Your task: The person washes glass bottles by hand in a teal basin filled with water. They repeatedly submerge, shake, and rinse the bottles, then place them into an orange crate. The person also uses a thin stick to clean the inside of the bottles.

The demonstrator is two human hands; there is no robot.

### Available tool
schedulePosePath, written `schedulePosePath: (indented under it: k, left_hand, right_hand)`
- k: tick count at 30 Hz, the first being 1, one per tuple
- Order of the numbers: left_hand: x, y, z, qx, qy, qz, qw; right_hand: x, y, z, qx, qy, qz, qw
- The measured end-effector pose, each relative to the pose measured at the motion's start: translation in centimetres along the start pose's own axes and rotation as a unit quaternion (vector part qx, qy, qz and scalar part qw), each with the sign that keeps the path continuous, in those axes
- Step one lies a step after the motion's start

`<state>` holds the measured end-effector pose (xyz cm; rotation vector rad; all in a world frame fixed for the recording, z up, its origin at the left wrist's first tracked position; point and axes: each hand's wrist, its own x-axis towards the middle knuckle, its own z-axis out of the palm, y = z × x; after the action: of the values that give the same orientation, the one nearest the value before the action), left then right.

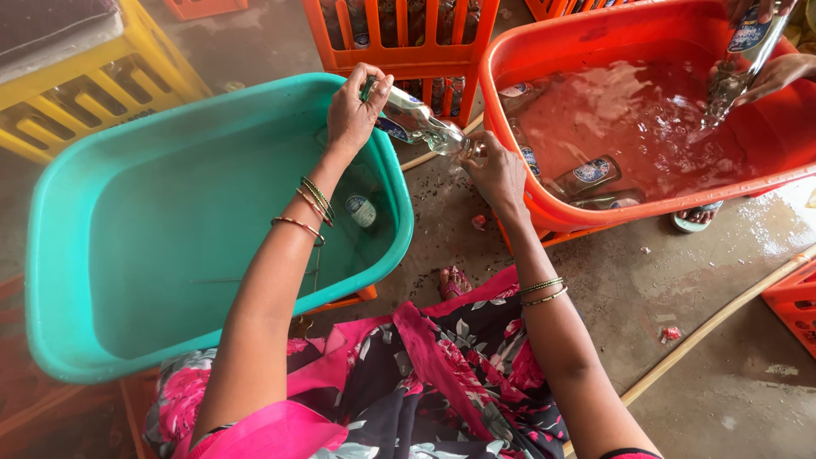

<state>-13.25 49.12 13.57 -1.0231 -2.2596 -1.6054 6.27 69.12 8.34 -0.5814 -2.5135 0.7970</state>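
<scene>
Bottle: clear glass bottle [416, 121] tilted between teal tub [51, 255] and orange tub [544, 212]
Left hand [355, 109]: your fingers clasp its base
Right hand [497, 174]: fingers curled at the neck; steady it, keep the mouth low

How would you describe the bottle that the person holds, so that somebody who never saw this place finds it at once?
Find the big teal tub beside the orange tub of water. Over the gap between their rims, the left hand and right hand hold one clear glass bottle, tilted. Unlike the bottles lying in the orange tub's water, it is lifted in the air, gripped at both ends.
</scene>
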Motion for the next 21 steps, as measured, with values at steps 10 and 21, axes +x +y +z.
schedulePosePath:
  k: [10,21]
  left_hand:
    - [0.8,2.0,0.3,0.023,-0.023,0.02,0.999]
    - [1.3,3.5,0.4,0.064,0.008,0.044,0.997]
  right_hand:
    - [0.2,0.4,-0.3,-0.008,0.023,0.006,1.0]
    - [0.5,0.6,-0.1,-0.001,0.025,-0.022,0.999]
